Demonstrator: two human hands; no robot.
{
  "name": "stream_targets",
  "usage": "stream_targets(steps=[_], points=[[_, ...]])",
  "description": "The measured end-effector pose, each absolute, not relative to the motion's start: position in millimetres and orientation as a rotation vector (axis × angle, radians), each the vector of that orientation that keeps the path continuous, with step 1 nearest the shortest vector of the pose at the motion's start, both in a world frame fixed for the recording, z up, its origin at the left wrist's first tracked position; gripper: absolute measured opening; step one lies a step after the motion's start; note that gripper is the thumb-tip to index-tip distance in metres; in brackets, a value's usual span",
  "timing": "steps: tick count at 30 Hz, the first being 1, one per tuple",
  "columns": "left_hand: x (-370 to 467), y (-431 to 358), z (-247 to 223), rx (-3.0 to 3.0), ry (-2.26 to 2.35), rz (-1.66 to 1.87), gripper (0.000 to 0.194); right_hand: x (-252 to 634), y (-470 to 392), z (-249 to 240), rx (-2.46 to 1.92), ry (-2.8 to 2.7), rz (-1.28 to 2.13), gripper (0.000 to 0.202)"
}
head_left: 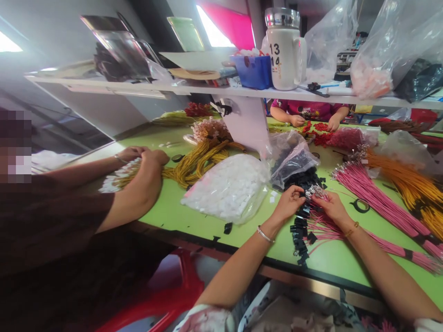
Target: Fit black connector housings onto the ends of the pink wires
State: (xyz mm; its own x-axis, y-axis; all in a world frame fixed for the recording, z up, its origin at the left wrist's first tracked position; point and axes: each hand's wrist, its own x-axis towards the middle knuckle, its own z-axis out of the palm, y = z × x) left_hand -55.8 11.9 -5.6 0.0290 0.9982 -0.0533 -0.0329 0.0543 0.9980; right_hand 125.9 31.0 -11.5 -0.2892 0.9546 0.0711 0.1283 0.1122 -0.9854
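Observation:
My right hand (331,208) is closed around the end of a bundle of pink wires (328,226), near their silvery metal terminals (314,191). Beside it, my left hand (290,203) has its fingers pinched together next to the terminals; what lies between them is too small to make out. Beneath and between the hands runs a pile of small black plastic connector housings (300,235). The wires trail off to the right, across the green table (221,228).
A clear bag of white plastic parts (228,186) lies left of my hands. Black tape (360,205), more pink wires (377,198) and orange wires (404,180) lie right. A shelf (207,85) holds a mug (284,50). One co-worker's arms (138,184) are left; another person (308,110) works opposite.

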Motion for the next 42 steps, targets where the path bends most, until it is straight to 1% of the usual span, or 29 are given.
stream_targets(steps=[3, 8, 18, 21, 25, 30, 36, 39, 42], points=[[-52.6, 7.0, -5.7, 0.919, 1.062, 1.188, 0.033, 125.6, 29.5, -11.9, -1.11, -1.611, 1.212, 0.032], [-58.8, 7.0, -11.6, 0.692, 1.001, 1.146, 0.039, 124.9, 27.3, -13.0, -1.176, -1.649, 1.079, 0.027], [-60.0, 6.5, -17.4, 0.673, 0.977, 1.133, 0.04, 125.4, 25.6, -15.8, -1.146, -1.823, 0.944, 0.015], [-58.0, 5.0, -16.9, 0.732, 1.031, 1.129, 0.038, 125.8, 24.8, -15.9, -1.134, -1.871, 0.938, 0.013], [-54.0, 3.4, -18.2, 0.821, 1.129, 1.121, 0.029, 126.3, 23.9, -17.1, -1.132, -1.909, 0.931, 0.012], [-51.3, 2.1, -20.6, 0.798, 1.13, 1.099, 0.023, 126.8, 23.9, -17.8, -1.098, -1.958, 0.914, 0.013], [-40.9, 0.4, -26.0, 0.88, 1.243, 1.147, 0.015, 126.1, 28.3, -19.4, -1.049, -1.876, 1.081, 0.017], [-39.2, 1.5, -27.0, 0.833, 1.222, 1.178, 0.015, 125.8, 30.2, -18.3, -1.072, -1.872, 1.098, 0.022], [-39.1, 3.1, -26.5, 0.791, 1.183, 1.193, 0.017, 126.6, 31.0, -16.8, -1.067, -1.848, 1.159, 0.022]])
